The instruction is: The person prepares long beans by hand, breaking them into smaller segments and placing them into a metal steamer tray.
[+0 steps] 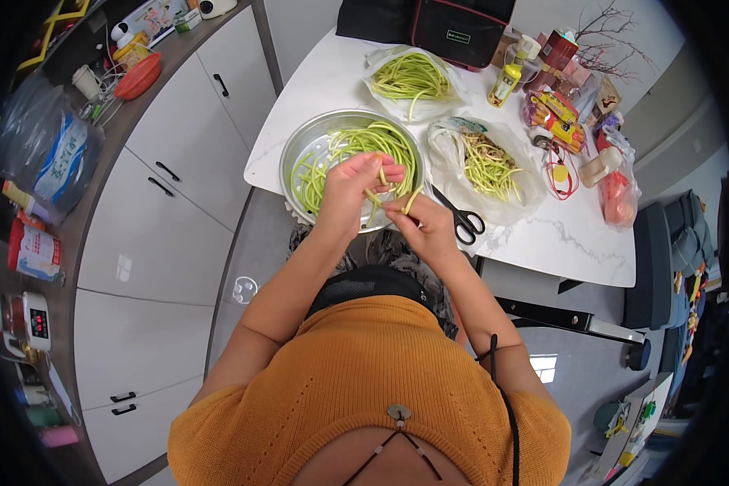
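Above the near rim of a round metal basin [287, 166], both hands are closed on green garlic scapes. My left hand [352, 188] pinches short lengths of stem between thumb and fingers. Close by on its right, my right hand [426, 229] grips a garlic scape [414, 199] whose end sticks up past the fingers. Many cut garlic scapes [377, 139] lie in the basin. Behind it, long uncut ones [411, 75] rest in an opened plastic bag. On the right, another clear bag [520, 212] holds thin tips with pale, withered ends [488, 158].
Black-handled scissors [467, 224] lie between basin and right bag. A yellow bottle [506, 81], packaged food [556, 120] and a bag of red fruit [618, 198] crowd the table's right. A black bag [459, 36] stands at the back. White cabinets [150, 243] line the left.
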`<action>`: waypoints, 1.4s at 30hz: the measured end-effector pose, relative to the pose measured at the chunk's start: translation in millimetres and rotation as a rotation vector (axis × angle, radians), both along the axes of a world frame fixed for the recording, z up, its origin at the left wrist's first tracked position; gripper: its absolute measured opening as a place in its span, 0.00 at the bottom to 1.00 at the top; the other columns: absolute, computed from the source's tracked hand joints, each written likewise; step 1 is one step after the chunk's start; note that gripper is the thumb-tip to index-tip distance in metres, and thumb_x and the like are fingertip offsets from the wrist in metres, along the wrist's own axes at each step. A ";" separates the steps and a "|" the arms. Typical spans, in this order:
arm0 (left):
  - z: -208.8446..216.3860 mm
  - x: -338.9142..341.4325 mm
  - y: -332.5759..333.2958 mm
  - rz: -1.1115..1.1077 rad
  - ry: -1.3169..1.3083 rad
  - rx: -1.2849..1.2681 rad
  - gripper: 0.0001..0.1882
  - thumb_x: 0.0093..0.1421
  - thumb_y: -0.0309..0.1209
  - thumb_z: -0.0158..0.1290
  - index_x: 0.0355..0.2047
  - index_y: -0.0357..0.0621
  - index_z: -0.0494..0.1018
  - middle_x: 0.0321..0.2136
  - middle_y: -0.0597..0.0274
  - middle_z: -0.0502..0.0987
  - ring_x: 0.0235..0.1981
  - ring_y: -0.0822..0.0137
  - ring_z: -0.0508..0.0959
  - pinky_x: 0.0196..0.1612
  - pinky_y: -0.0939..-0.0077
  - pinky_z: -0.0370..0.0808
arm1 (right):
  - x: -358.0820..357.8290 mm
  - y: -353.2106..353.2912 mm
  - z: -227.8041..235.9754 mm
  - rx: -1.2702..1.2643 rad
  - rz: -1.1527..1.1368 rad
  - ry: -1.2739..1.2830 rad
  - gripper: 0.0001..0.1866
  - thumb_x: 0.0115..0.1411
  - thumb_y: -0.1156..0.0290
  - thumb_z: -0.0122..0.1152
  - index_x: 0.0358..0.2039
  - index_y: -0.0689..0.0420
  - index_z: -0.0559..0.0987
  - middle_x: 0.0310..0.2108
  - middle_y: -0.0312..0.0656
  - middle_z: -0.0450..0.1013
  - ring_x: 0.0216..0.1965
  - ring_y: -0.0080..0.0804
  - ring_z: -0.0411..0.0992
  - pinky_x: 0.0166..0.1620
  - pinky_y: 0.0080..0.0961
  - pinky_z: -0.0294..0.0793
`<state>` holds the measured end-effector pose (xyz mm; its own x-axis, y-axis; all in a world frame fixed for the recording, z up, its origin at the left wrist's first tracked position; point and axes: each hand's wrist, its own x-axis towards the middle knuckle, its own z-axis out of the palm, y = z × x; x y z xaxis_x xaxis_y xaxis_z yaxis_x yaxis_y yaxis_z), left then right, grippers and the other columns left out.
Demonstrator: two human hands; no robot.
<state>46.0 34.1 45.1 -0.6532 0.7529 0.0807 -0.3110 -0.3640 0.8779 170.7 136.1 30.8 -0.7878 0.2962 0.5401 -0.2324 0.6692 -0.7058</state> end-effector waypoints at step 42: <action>-14.5 -4.3 -3.8 0.004 -0.080 0.058 0.09 0.64 0.30 0.45 0.39 0.39 0.71 0.34 0.61 0.74 0.34 0.72 0.74 0.41 0.80 0.71 | -4.8 24.8 23.6 -0.036 -0.215 0.137 0.02 0.53 0.76 0.61 0.27 0.58 0.76 0.24 0.33 0.69 0.22 0.20 0.64 0.25 0.16 0.63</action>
<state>41.7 30.3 30.6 -0.6621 0.7460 0.0717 -0.3776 -0.4146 0.8280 165.9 160.9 54.3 -0.6249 0.4699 0.6234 -0.1829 0.6882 -0.7021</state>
